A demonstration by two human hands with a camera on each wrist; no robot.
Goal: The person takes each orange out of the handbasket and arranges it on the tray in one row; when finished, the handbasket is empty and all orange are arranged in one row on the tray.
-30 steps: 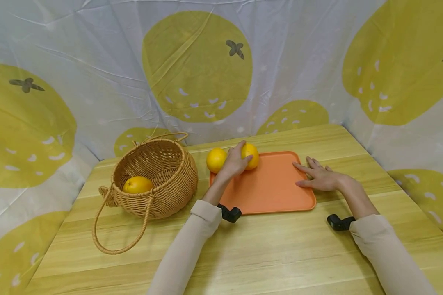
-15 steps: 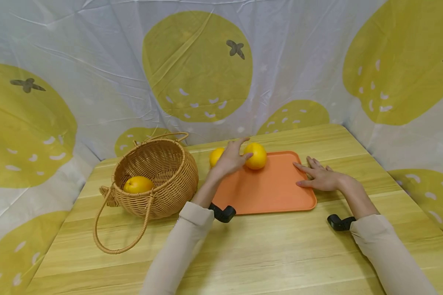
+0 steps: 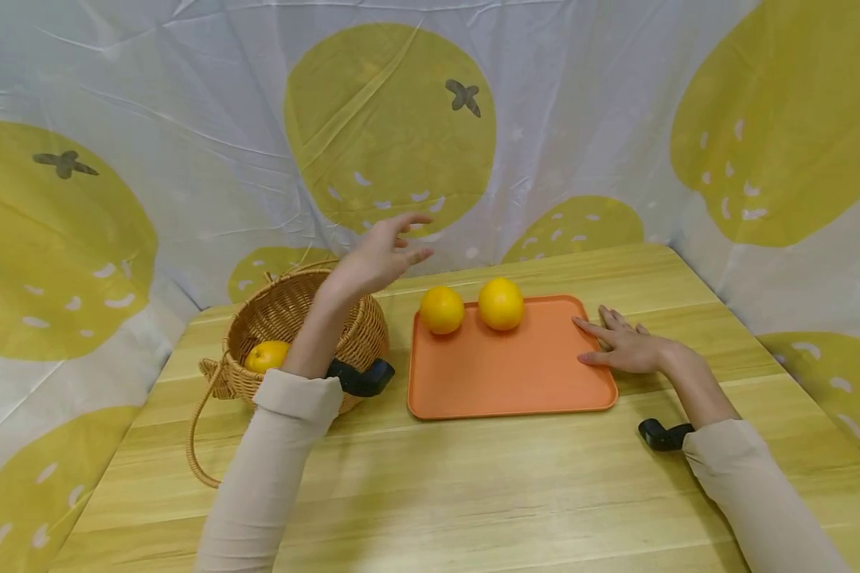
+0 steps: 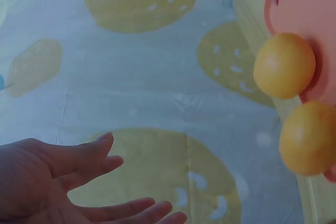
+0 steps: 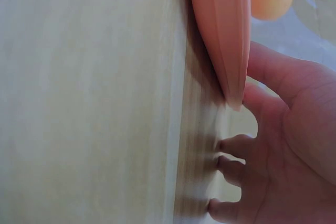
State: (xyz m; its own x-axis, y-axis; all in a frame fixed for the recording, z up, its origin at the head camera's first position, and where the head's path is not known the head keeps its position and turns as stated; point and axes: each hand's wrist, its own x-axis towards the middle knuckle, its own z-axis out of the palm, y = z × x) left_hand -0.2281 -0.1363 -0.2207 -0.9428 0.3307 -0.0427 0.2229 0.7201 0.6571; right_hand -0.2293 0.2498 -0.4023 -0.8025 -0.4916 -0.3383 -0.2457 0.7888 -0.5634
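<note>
Two oranges sit side by side along the far edge of an orange tray; the left orange is slightly nearer than the right orange. My left hand hangs in the air above the right side of the wicker basket, relaxed and holding nothing. The left wrist view shows its fingers spread, well apart from both oranges. At the tray's right edge, my right hand rests with thumb and index finger touching the rim. Its other fingertips are on the table in the right wrist view.
One yellow-orange fruit lies inside the basket, partly hidden by the left forearm. A basket handle droops onto the wooden table at left. A patterned cloth hangs behind the table.
My left hand has let go of the right orange, leaving it on the tray, then lifted and moved left toward the basket. The right hand stays at the tray's edge.
</note>
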